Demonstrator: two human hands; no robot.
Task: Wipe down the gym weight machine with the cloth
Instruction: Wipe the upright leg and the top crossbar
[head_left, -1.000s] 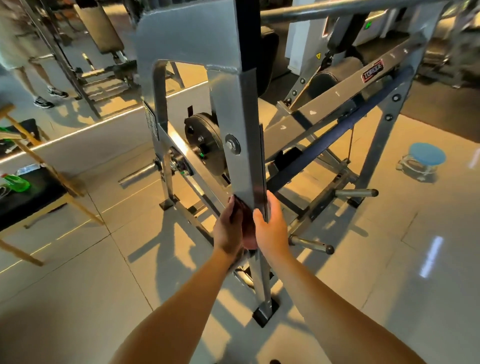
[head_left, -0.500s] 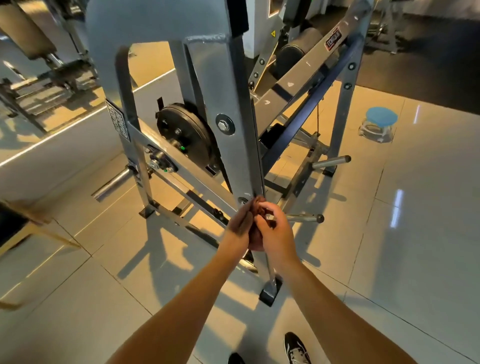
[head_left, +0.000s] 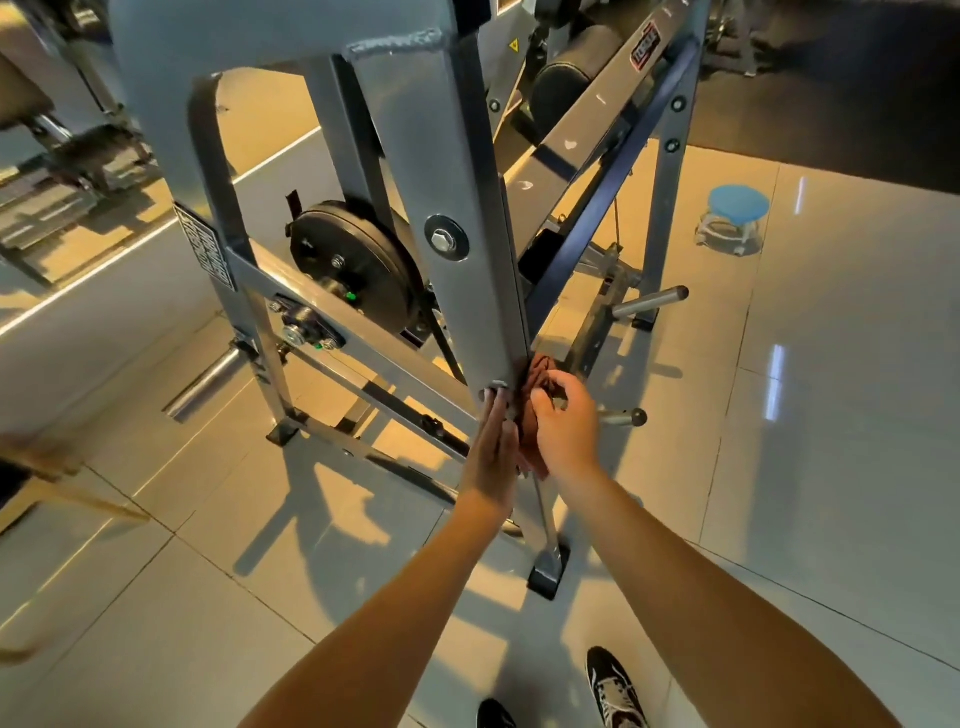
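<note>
While right hand (head_left: 563, 431) grips brown cloth (head_left: 540, 370) with curled fingers (head_left: 546, 391) against grey weight machine upright (head_left: 467, 182), left hand (head_left: 493, 457) flat beside cloth, fingers straight, touching upright

We saw the weight machine (head_left: 457, 156) in smooth grey painted metal, its weight plate (head_left: 353, 265) matt black, its pegs (head_left: 649, 301) bare shiny steel, the cloth (head_left: 540, 371) a soft rumpled brown fabric, the floor (head_left: 831, 467) glossy tile.

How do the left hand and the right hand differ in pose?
The left hand has straight fingers, laid flat along the grey post; the right hand has curled fingers that grip the brown cloth. The left hand lies left of the cloth, the right hand right of it. Both are low on the post, the cloth between them.
</note>
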